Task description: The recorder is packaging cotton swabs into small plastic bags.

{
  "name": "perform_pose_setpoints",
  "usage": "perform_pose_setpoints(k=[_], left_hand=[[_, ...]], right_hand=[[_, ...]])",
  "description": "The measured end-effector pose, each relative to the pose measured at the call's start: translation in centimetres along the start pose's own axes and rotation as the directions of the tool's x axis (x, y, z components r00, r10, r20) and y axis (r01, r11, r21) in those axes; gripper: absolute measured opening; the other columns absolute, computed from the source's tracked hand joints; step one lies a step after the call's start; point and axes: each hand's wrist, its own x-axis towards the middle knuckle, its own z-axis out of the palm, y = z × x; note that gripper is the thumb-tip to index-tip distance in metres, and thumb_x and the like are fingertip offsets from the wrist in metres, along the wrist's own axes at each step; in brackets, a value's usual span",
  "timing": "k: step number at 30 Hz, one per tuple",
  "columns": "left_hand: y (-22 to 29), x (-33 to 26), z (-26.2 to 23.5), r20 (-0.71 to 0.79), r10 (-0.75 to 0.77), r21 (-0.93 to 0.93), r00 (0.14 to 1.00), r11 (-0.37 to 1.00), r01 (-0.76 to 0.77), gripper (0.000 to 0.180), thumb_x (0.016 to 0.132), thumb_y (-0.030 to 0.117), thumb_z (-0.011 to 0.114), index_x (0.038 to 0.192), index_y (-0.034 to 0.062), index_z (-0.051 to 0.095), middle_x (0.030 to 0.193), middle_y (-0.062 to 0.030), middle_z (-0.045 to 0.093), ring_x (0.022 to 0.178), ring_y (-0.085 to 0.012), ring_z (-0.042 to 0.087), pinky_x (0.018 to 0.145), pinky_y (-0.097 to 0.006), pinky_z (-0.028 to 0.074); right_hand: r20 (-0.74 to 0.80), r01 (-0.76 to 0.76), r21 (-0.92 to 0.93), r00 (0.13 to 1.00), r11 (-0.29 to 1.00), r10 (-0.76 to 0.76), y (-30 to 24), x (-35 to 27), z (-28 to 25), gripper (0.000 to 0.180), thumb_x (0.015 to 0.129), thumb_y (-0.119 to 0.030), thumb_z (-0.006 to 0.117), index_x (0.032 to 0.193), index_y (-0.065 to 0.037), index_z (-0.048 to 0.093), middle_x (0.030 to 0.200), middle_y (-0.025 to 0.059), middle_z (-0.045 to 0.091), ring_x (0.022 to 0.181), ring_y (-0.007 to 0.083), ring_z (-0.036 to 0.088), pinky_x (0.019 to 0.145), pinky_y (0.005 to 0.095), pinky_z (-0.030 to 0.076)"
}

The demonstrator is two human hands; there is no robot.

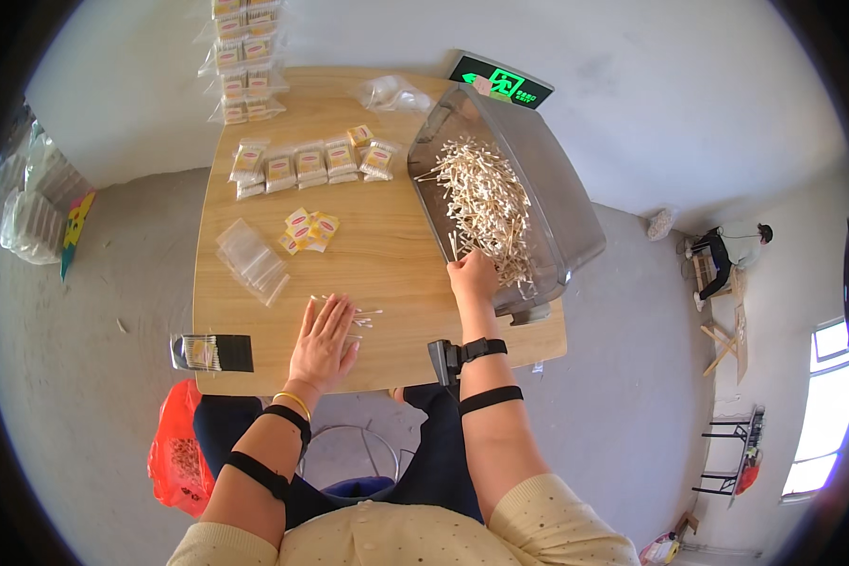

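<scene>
My left hand (323, 341) lies flat on the wooden table (377, 255), fingers stretched out, over a few loose cotton swabs (366, 316) whose ends stick out beside it. At the near rim of a grey translucent bin (561, 189), my right hand (474, 275) is closed in a pinch, with cotton swabs (454, 247) showing above its fingers. A big heap of cotton swabs (486, 203) fills the tilted bin. Left of centre are clear plastic bags (253, 261) in a flat stack and a small pile of yellow-and-white cards (308, 230).
Filled swab packs (309, 162) stand in a row at the back, with more bagged packs (245, 61) stacked behind. A black holder with a pack (212, 353) sits at the left edge. A red plastic bag (177, 457) hangs below. Another person (726, 255) sits far right.
</scene>
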Motion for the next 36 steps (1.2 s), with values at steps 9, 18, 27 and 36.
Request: perform_pose_setpoints(k=[9,18,27,36], left_hand=[[0.0,0.1,-0.2,0.01,-0.001,-0.019,1.0,1.0,0.001,0.064,0.095,0.032,0.058,0.151,0.0024,0.047,0.16,-0.0101,0.043,0.153,-0.0262,0.033,0.13,-0.051,0.016],[0.4,0.4,0.1,0.009,0.01,0.018,1.0,1.0,-0.01,0.069,0.096,0.035,0.057,0.156,0.0043,0.04,0.165,-0.0085,0.036,0.156,-0.0251,0.028,0.13,-0.051,0.014],[0.3,0.6,-0.1,0.047,0.015,0.03,0.999,0.999,-0.016,0.069,0.097,0.035,0.057,0.156,0.0055,0.04,0.164,-0.0078,0.038,0.156,-0.0244,0.028,0.13,-0.053,0.014],[0.2,0.2,-0.3,0.018,0.015,0.01,1.0,1.0,-0.015,0.066,0.095,0.032,0.06,0.154,0.0048,0.044,0.16,-0.0085,0.044,0.153,-0.0251,0.033,0.129,-0.053,0.016]], right_hand=[[-0.062,0.133,0.514,0.991,0.847,-0.119,-0.5,-2.6,0.2,0.014,0.089,-0.015,0.073,0.099,-0.007,0.07,0.089,0.0123,0.075,0.083,0.0287,0.073,0.074,0.0414,0.057],[-0.028,0.366,0.664,0.884,0.652,-0.467,-5.3,-9.9,2.3,0.01,0.092,-0.013,0.071,0.101,-0.008,0.07,0.09,0.0112,0.071,0.084,0.0306,0.071,0.075,0.0418,0.056],[-0.003,0.206,-0.372,0.975,0.905,-0.223,1.5,-2.2,-2.4,0.015,0.092,-0.012,0.068,0.104,-0.005,0.064,0.124,0.0139,0.063,0.114,0.0322,0.063,0.093,0.043,0.053],[-0.013,0.123,0.012,0.992,0.992,-0.123,1.4,0.8,-0.9,0.018,0.093,-0.023,0.069,0.098,-0.006,0.067,0.1,0.0162,0.07,0.095,0.0355,0.07,0.082,0.0472,0.058]])
